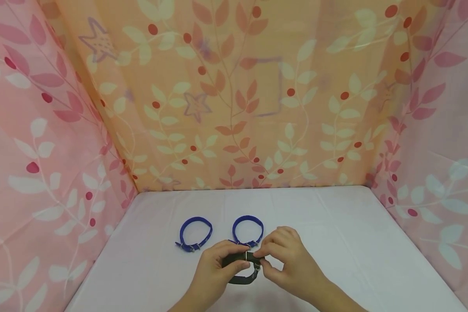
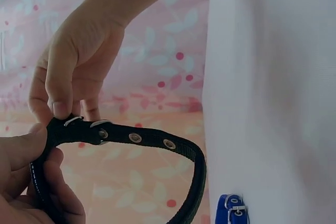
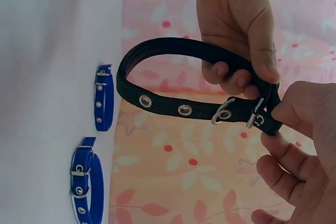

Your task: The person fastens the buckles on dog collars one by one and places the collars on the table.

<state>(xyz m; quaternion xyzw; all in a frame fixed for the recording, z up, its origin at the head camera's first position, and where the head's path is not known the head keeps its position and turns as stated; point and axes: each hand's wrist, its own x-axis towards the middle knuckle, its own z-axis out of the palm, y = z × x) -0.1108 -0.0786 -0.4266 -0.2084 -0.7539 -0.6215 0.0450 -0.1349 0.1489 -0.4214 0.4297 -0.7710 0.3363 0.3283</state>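
Both hands hold a dark green-black buckle collar [image 3: 157, 110] bent into a loop, with metal eyelets, a D-ring and a buckle. My left hand [image 1: 210, 273] pinches the band between thumb and fingers beside the buckle. At the buckle end, the thumb and index finger of my right hand [image 1: 286, 258] grip the collar; its other fingers are partly curled. Fingertips cover part of the fastening in the head view. Two blue collars lie as buckled loops on the white surface: one blue collar [image 1: 188, 248] to the left, another blue collar [image 1: 248, 217] just beyond the hands.
A white cloth-covered table [image 1: 316, 225] lies under everything. Patterned curtains with leaves and red dots enclose it: an orange curtain [image 1: 226, 143] at the back, a pink curtain [image 1: 62, 156] at the left and another pink curtain [image 1: 433, 164] at the right.
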